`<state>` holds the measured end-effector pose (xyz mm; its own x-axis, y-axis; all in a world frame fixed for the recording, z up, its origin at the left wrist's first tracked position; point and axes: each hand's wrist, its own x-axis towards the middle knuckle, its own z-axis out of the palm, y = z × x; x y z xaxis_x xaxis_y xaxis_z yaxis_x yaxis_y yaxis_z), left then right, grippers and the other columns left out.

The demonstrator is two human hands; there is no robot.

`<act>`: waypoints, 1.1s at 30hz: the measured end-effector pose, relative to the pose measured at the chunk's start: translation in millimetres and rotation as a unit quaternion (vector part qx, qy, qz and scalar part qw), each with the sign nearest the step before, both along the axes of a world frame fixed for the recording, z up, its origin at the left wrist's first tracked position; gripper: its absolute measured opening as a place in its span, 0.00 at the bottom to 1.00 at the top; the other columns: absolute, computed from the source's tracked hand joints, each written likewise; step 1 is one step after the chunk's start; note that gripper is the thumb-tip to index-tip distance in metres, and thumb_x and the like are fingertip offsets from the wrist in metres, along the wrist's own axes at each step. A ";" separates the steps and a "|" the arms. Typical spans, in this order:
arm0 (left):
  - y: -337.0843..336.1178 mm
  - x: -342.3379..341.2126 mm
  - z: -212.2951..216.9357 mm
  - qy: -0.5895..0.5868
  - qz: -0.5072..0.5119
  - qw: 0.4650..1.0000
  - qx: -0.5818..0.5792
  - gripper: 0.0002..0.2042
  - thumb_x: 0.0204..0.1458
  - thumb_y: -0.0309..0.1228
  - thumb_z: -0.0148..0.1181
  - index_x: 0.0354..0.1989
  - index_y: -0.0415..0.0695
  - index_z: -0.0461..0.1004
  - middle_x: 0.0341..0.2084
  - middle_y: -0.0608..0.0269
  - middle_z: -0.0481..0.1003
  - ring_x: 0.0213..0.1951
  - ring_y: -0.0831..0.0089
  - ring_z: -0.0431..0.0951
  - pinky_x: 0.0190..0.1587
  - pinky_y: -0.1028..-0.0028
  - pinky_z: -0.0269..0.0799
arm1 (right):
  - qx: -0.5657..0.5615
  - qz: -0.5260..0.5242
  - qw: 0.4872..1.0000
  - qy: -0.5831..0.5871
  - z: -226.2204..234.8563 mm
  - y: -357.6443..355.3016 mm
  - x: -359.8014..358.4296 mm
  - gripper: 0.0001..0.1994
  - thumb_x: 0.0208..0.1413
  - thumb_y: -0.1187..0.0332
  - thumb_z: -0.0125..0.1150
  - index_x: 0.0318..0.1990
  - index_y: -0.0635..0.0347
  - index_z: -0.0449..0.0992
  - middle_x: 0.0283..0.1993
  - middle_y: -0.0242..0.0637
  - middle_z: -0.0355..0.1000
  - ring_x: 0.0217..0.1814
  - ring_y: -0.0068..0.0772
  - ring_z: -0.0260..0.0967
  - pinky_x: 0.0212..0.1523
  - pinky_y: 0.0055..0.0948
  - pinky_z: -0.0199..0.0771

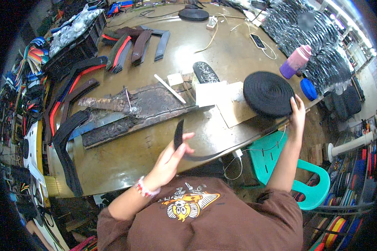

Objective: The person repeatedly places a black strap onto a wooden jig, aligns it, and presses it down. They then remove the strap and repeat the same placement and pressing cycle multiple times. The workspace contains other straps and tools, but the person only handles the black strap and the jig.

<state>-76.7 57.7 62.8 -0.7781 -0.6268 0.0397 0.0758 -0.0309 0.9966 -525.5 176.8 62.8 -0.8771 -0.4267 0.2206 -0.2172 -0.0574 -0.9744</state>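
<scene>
My left hand (169, 157) holds the free end of a black strap (179, 136) above the near edge of the brown table (125, 154). The strap bends up between my fingers and runs right along the table's edge toward a large black roll of strap (268, 93). My right hand (298, 113) grips the near right side of that flat-lying roll at the table's right corner. A sheet of cardboard (234, 111) lies under the roll.
A scorched dark board (125, 111) with a thin metal tool lies mid-table. Piles of cut straps (134, 44) sit at the far left. A purple bottle (295, 61), a phone (258, 41) and black bundles are at the right. A teal plastic chair (276, 163) stands beside me.
</scene>
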 end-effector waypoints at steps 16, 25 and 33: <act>-116.0 -78.0 76.3 0.216 0.050 0.974 -0.048 0.35 0.55 0.37 0.57 0.66 0.41 0.46 0.63 0.53 0.54 0.64 0.66 0.56 0.63 0.66 0.54 | 0.013 -0.140 0.895 0.423 -56.4 -74.1 107.4 0.29 0.50 0.72 0.61 0.60 0.64 0.59 0.66 0.48 0.51 0.69 0.46 0.45 0.67 0.44 0.44; -143.5 262.5 8.9 -0.498 0.559 0.583 -0.316 0.50 0.39 0.48 0.68 0.63 0.28 0.46 0.61 0.31 0.52 0.64 0.43 0.51 0.65 0.58 0.48 | 0.094 -0.096 0.939 0.316 -114.5 -72.2 68.3 0.24 0.54 0.67 0.59 0.58 0.60 0.64 0.59 0.49 0.59 0.62 0.48 0.55 0.62 0.43 0.56; -167.1 355.4 -75.5 -0.310 0.552 0.726 -0.267 0.37 0.40 0.28 0.65 0.62 0.34 0.55 0.53 0.42 0.67 0.57 0.54 0.67 0.61 0.66 0.57 | -0.075 -0.106 0.941 0.313 -21.0 -79.6 169.8 0.15 0.55 0.76 0.51 0.51 0.64 0.67 0.56 0.42 0.63 0.57 0.34 0.61 0.56 0.30 0.61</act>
<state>278.7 -109.5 -12.6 0.2154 -0.9067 0.3627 -0.7082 0.1106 0.6973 -355.7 97.2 41.8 -0.6165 -0.1797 0.7666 -0.7685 -0.0745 -0.6355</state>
